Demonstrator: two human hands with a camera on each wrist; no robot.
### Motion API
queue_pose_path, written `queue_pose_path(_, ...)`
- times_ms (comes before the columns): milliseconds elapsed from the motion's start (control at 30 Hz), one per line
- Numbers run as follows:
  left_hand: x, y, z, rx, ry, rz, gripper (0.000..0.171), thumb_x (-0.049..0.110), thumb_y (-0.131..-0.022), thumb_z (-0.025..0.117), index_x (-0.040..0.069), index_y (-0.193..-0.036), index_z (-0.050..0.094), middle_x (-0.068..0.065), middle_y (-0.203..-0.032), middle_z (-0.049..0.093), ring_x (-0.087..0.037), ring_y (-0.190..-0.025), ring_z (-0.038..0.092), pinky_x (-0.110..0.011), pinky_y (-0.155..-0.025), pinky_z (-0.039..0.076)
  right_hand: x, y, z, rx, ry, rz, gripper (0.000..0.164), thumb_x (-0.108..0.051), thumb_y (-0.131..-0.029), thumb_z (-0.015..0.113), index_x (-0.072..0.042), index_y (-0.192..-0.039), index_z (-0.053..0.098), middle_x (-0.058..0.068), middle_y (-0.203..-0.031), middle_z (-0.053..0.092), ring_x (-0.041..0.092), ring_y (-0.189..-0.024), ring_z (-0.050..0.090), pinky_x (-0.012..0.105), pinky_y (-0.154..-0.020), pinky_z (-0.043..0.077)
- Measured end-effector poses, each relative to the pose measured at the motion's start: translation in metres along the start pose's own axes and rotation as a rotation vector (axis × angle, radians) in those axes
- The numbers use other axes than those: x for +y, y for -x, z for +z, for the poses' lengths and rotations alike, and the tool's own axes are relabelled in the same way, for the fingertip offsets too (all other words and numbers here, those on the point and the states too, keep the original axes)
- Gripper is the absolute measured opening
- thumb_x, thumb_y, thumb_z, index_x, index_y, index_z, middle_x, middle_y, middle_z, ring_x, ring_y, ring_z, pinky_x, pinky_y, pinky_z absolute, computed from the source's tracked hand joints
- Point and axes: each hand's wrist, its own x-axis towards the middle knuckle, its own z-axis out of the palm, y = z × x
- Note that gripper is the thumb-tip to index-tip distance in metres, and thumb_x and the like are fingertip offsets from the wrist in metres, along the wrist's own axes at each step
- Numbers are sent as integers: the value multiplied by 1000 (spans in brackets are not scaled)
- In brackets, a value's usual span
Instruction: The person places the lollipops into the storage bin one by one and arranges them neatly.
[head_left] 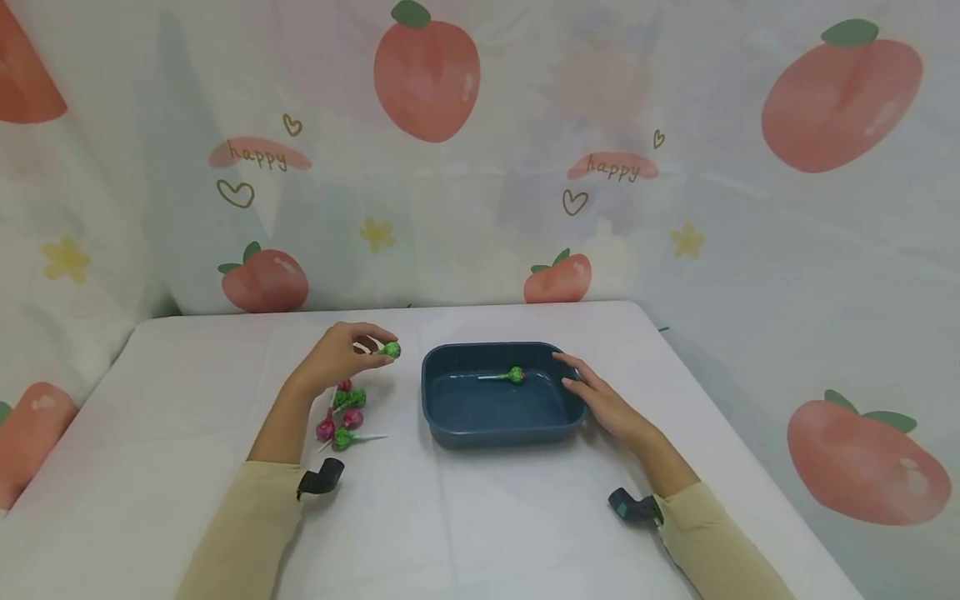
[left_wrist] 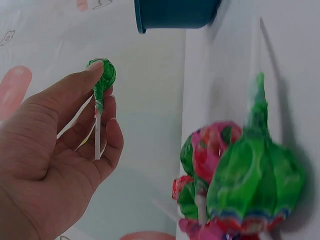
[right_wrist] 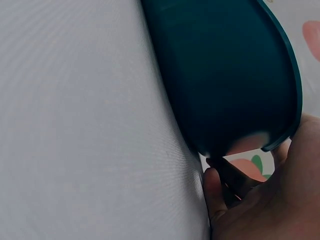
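Observation:
Left of the dark blue basin, my left hand [head_left: 348, 350] is raised above the table. Its thumb and fingertips pinch a green-wrapped lollipop [left_wrist: 104, 75] by the candy end, and the white stick points back toward the palm. Below that hand lies a small pile of green and pink lollipops [head_left: 352, 418] on the cloth. My right hand [head_left: 603, 404] holds the basin [head_left: 495, 435] at its right end, thumb over the rim and other fingers along the outer wall. Inside the basin lies one green lollipop [head_left: 516, 375], its stick pointing left.
A white cloth covers the table [head_left: 420, 517]. Behind it hangs a backdrop [head_left: 480, 225] printed with peaches, hearts and flowers. Each sleeve cuff carries a small black wrist device, one at the left [head_left: 322, 477] and one at the right [head_left: 632, 506].

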Motion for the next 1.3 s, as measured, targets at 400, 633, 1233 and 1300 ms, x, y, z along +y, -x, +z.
queue_pose_path(400, 21, -15, 20, -16, 11, 68, 29, 15, -90, 83, 14, -118, 77, -1, -111, 73, -24, -102, 65, -44, -87, 54, -1, 0, -1, -2, -13, 5, 52, -40, -111, 46, -31, -161, 34, 7, -171, 14, 40, -155, 1, 71, -115, 5)
queue_pose_path(633, 37, -24, 36, -31, 101, 136, 30, 16, -88, 86, 15, -116, 78, 1, -109, 72, -23, -99, 66, -41, -83, 55, -1, -1, -1, 3, 0, 9, 52, -40, -111, 46, -32, -161, 33, 7, -171, 14, 39, -156, 2, 71, -115, 6)
queue_pose_path(1233, 61, -50, 84, -153, 78, 185, 29, 17, -89, 85, 14, -117, 79, 2, -102, 70, -20, -90, 61, -33, -75, 51, -3, 1, 1, 5, 10, 20, 52, -39, -112, 44, -34, -162, 32, 7, -171, 14, 40, -155, 3, 72, -114, 6)
queue_pose_path(1300, 61, -52, 88, -162, 80, 201, 29, 16, -88, 85, 13, -117, 79, 2, -100, 69, -20, -88, 61, -33, -74, 51, -3, 1, 1, 7, 9, 18, 52, -40, -112, 44, -34, -162, 33, 7, -171, 14, 40, -155, 3, 72, -114, 6)
